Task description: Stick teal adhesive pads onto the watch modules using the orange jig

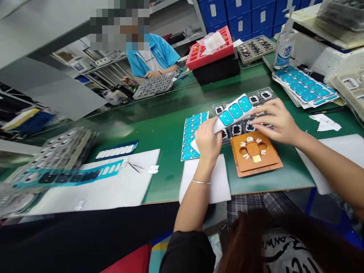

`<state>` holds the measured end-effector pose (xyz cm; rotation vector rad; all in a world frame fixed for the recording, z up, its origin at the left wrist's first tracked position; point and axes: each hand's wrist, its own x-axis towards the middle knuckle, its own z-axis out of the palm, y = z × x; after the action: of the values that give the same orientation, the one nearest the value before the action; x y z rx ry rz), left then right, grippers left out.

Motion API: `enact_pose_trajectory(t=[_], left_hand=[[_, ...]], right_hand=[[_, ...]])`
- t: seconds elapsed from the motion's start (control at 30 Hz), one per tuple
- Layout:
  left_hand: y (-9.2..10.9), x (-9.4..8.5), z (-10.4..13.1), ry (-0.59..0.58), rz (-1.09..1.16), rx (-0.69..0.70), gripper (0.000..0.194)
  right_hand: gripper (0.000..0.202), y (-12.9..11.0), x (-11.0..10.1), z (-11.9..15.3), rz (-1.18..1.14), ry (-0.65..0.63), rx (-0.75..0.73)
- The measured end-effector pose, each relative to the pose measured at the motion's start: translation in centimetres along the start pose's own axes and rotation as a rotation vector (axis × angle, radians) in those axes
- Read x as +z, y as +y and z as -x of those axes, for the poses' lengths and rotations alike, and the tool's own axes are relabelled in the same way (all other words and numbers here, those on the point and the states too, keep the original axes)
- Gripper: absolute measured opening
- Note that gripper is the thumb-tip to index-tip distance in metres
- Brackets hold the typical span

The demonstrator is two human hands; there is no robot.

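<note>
Bright, even light is spread over the green surface, with a pale glare caught well left of the right fingers. Those are softened slightly by blur; at the far left, stacked trays are smeared and stretched, while beyond the fingers a patch is pixelated.

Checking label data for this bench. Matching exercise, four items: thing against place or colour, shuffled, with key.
1. Sticker strip
2. Square fixture
3. Pump bottle
4. Red tray

A. On top of a black box
B. Beside the stacked sticker sheets
C. Gripped by the left hand
D. Orange, on the green table

Pairs: 1-C, 2-D, 3-B, 4-A
</note>
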<state>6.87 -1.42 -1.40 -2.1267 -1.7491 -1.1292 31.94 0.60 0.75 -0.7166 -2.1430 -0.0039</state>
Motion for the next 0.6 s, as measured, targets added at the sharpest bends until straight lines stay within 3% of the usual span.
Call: enact_pose_trajectory(t=[0.1, 0.2, 0.33, 0.43, 0.5, 0.6], left_hand=[[0.9, -0.3, 0.4, -0.010, -0.025, 0.046, 0.038], [1.7, -0.7, 0.8, -0.018, -0.060, 0.109, 0.037], [2.1, -1.0, 1.1, 0.000, -0.096, 0.200, 0.036], [2.3, -0.9, 1.3, 0.048, -0.117, 0.271, 0.035], [2.4, -0.9, 1.5, 0.066, -0.111, 0.307, 0.033], [2.6, -0.9, 1.8, 0.047, -0.094, 0.316, 0.031]], right_hand=[[0.020, -2.1, 0.2, 0.3, 0.159, -0.134, -0.166], [0.022, -3.0, 0.5, 0.6, 0.250, -0.175, -0.202], [0.021, -3.1, 0.4, 0.3, 0.184, -0.163, -0.088], [0.031, -2.9, 0.2, 0.0, 0.101, -0.113, 0.019], [0.039, -2.9, 0.4, 0.0, 0.071, -0.107, 0.037], [0.033, -3.0, 0.7, 0.0, 0.070, -0.097, 0.017]])
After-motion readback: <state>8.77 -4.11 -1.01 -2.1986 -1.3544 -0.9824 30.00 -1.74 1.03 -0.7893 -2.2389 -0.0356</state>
